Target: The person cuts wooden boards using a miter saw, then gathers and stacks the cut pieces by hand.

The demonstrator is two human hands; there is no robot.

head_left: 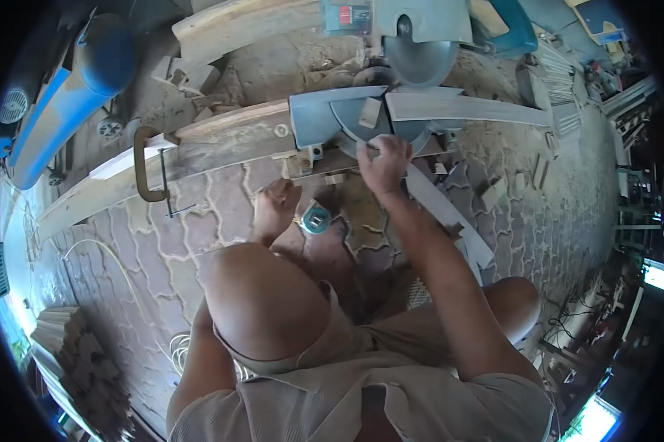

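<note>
A miter saw [350, 118] stands in front of me, its round blade [424, 60] raised above the grey base. My right hand [385, 160] is at the front edge of that base, its fingers curled together; what they hold, if anything, is hidden. Just beyond its fingertips, a small wood block [370, 113] lies on the saw's turntable. My left hand [277, 200] is closed in front of my knee, near the wooden beam under the saw; its grip is too unclear to name anything in it. Beside it on the paving sits a teal tape measure [316, 219].
A C-clamp [146, 166] grips the long beam [221, 151] at the left. White boards [461, 221] lie on the paving at the right. Wood offcuts [494, 191] are scattered there. A blue cylinder [74, 110] stands far left; a hose [122, 269] crosses the ground.
</note>
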